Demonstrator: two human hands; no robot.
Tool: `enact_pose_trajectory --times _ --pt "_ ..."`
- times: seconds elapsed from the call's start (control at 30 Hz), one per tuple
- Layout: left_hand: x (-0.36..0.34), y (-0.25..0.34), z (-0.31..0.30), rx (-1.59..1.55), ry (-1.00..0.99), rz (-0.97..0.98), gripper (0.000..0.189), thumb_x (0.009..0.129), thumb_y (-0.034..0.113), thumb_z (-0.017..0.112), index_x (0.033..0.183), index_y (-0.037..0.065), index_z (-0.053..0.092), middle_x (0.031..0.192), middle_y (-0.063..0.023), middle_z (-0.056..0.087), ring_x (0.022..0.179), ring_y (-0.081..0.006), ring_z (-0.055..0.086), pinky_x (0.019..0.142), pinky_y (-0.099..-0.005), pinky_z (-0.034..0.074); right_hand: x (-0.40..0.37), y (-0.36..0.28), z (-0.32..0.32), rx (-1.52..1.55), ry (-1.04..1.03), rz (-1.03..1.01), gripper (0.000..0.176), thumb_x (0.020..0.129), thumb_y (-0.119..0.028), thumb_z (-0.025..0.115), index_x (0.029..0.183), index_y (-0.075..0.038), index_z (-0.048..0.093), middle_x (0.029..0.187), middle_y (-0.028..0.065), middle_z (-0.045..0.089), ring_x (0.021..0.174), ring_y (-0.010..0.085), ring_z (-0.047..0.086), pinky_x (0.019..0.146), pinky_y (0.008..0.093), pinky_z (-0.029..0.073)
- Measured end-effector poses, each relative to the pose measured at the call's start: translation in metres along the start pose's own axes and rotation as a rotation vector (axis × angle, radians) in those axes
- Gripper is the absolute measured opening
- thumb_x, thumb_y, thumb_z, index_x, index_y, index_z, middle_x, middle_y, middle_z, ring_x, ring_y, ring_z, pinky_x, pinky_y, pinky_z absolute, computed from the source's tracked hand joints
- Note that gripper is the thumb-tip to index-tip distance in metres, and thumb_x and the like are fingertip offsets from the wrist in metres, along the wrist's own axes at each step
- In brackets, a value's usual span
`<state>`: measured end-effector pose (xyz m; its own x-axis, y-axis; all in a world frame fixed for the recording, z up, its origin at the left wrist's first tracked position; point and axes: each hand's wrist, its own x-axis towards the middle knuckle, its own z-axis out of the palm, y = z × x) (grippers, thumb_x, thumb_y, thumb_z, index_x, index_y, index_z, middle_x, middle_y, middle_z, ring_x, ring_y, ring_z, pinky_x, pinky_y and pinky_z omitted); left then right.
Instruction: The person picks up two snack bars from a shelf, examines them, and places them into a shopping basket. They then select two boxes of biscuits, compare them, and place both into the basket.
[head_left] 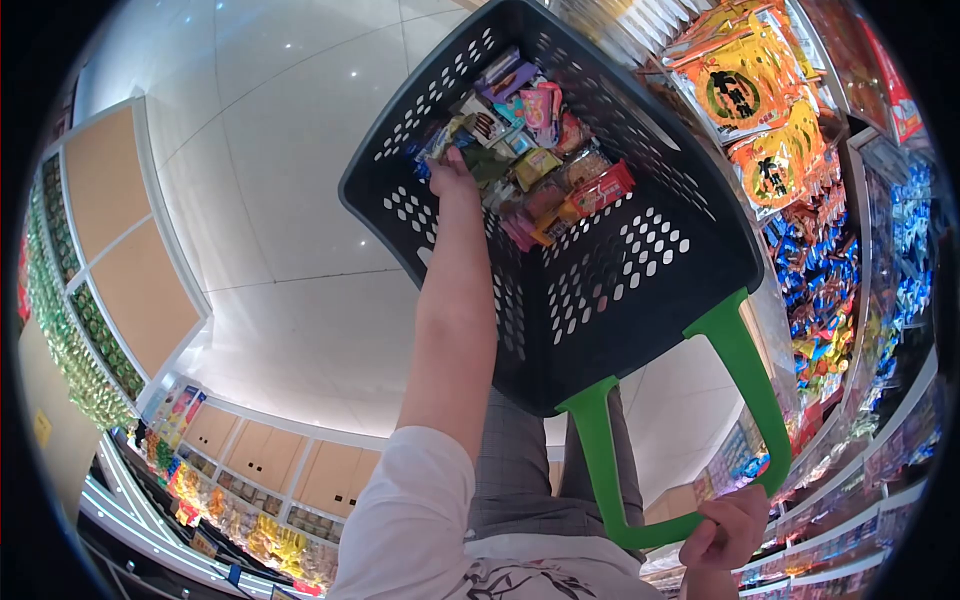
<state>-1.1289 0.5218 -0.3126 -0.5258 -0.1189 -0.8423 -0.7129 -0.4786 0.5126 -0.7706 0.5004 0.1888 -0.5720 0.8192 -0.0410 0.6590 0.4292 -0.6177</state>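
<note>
A dark basket (590,300) with perforated sides fills the middle of the view, tilted, with assorted snack packets (535,150) at its far end. My left hand (452,175) reaches inside, at the left edge of the packets, its fingers pressed together at a dark green packet; what they hold, if anything, is too small to tell. A red packet (604,188) lies at the right of the pile. My right hand (728,525) is wrapped round the green handle (765,390) at the lower right.
Orange snack bags (745,90) are stacked on the right, above bins of blue wrapped sweets (815,255). Shelving with wooden panels (140,290) curves along the left and lower left. Pale tiled floor (290,190) shows left of the basket.
</note>
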Motion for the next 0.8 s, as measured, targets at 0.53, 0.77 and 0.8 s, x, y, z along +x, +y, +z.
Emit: enact_pose_trajectory --times 0.53,0.77,0.8 --pt "-0.022 -0.031 -0.030 0.156 0.020 -0.034 0.030 0.097 0.029 0.045 0.099 0.000 0.053 0.084 -0.0082 0.057 0.069 -0.0177 0.056 0.067 -0.0295 0.054 -0.004 0.001 -0.001 -0.024 0.005 0.031 0.014 0.083 -0.021 0.055 0.086 -0.008 0.058 0.064 0.0008 0.051 0.048 0.0157 0.047 0.047 0.0305 0.033" --pt "-0.004 -0.057 -0.072 0.060 0.029 -0.167 0.030 0.100 0.030 0.040 0.100 0.003 0.052 0.085 -0.0068 0.057 0.071 -0.0168 0.055 0.066 -0.0306 0.051 -0.005 0.003 -0.003 -0.001 -0.008 0.021 0.012 0.083 -0.017 0.053 0.081 -0.005 0.056 0.061 0.0028 0.049 0.052 0.0179 0.044 0.049 0.0301 0.033" --pt "-0.004 -0.053 -0.070 0.059 0.005 -0.166 0.030 0.100 0.031 0.039 0.100 0.003 0.052 0.086 -0.0066 0.057 0.071 -0.0166 0.055 0.066 -0.0303 0.050 -0.006 0.004 -0.002 0.027 -0.004 0.005 0.013 0.083 -0.014 0.052 0.079 -0.003 0.055 0.059 0.0043 0.048 0.053 0.0191 0.042 0.049 0.0300 0.033"
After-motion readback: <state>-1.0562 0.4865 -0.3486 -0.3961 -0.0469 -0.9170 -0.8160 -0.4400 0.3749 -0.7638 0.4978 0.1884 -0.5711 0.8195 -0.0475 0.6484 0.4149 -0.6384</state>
